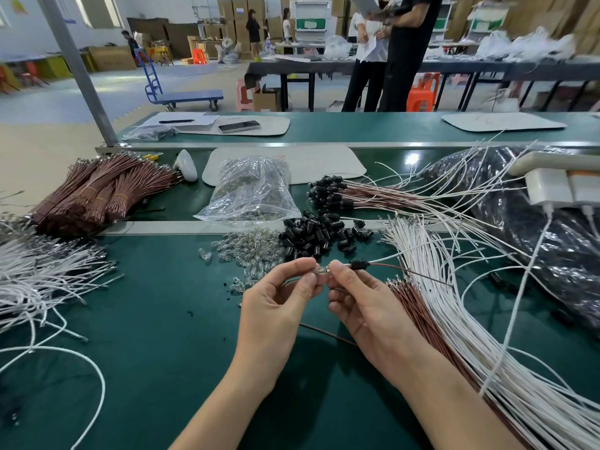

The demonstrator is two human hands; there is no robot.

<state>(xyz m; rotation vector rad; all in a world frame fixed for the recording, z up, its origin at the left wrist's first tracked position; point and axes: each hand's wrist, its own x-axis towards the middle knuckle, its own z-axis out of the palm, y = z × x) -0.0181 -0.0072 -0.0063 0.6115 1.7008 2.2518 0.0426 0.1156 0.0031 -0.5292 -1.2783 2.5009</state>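
We work at a green belt-topped bench (pixel 156 319) in a wide factory hall, with cartons stacked along the far wall and people standing by dark tables behind. Just above the bench, between our two hands, sits a clear glass bulb (pixel 322 272), and right beside it a black socket (pixel 359 264) whose white and brown leads trail off to the right. We judge the bulb very light, smooth and easily cracked, so it wants a gentle pinch on the glass body. The socket looks like stiff plastic and can take a firmer hold on its barrel. Our left hand (pixel 276 306) pinches the bulb's left end between thumb and forefinger, the other fingers loosely curled. Our right hand (pixel 363 303) is narrowed to a pinch on the socket's near end, where it meets the bulb; whether the bulb is seated we cannot tell. Loose bulbs (pixel 246 251) and spare sockets (pixel 319 235) lie just beyond
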